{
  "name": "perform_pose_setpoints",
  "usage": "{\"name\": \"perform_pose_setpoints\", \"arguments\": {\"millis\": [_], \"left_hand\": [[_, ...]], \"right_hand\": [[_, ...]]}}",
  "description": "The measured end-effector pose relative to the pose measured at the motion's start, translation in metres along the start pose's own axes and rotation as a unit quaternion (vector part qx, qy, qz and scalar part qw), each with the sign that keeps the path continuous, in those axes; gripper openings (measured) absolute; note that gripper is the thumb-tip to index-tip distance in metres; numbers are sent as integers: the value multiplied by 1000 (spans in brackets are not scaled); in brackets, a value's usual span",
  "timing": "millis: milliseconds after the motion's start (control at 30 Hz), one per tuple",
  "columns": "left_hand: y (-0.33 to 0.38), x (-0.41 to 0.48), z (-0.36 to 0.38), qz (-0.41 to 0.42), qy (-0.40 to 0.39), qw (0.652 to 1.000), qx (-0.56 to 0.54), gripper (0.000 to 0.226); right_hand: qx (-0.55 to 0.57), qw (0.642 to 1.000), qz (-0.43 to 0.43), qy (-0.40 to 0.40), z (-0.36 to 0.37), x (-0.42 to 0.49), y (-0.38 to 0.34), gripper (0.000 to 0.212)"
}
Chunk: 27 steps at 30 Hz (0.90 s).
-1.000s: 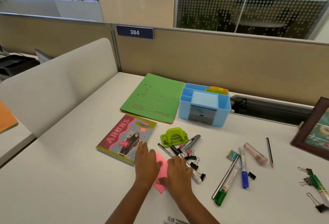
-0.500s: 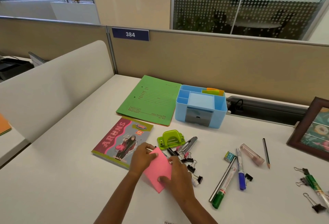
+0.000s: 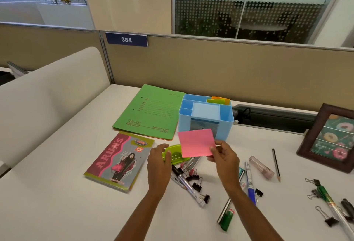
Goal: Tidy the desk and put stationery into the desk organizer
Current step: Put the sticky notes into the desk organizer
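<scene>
Note (image 3: 195, 142) pinched at corner in my right hand (image 3: 224, 156), held up before organizer (image 3: 226, 125). My left hand (image 3: 159, 162) loose, half-curled, holding nothing, over punch (image 3: 175, 153).

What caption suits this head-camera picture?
Right hand holds a square pink sticky note near the blue plastic desk organizer.

You held the pink sticky note (image 3: 195, 142) raised, face toward you, slightly tilted, your right hand (image 3: 224, 156) pinching its lower right corner. Just beyond those fingertips (image 3: 213, 149) stood the blue desk organizer (image 3: 226, 127), upright, with orange and green notes (image 3: 218, 100) in its back right compartment.
</scene>
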<state>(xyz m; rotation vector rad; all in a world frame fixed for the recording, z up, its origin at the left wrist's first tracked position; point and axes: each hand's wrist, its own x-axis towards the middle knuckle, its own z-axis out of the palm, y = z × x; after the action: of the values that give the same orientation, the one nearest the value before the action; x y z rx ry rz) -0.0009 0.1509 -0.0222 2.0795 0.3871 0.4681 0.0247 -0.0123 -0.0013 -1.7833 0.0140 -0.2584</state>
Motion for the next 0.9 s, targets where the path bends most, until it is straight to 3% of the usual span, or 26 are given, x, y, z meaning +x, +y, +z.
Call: {"name": "perform_pose_setpoints", "arguments": {"millis": [67, 167, 300, 533, 667, 800, 900], "left_hand": [[-16, -6, 8, 65, 3, 990, 125, 25], [-38, -10, 18, 51, -70, 975, 202, 43], [-52, -9, 24, 42, -93, 974, 204, 65], [-52, 6, 34, 30, -77, 983, 161, 89], [-55, 14, 37, 13, -83, 989, 118, 66], [-56, 20, 37, 14, -80, 993, 90, 76], [-56, 23, 38, 14, -78, 993, 88, 67]], "right_hand": [[-28, 998, -39, 39, -14, 20, -3, 19], [-112, 979, -146, 93, -33, 55, -9, 21], [-221, 937, -241, 125, -48, 104, -18, 20], [-328, 887, -304, 118, -46, 163, -26, 19], [-374, 872, -309, 70, -42, 183, -23, 17], [-430, 863, -264, 17, -40, 200, -12, 21], [-474, 850, -227, -19, -36, 212, 0, 28]]}}
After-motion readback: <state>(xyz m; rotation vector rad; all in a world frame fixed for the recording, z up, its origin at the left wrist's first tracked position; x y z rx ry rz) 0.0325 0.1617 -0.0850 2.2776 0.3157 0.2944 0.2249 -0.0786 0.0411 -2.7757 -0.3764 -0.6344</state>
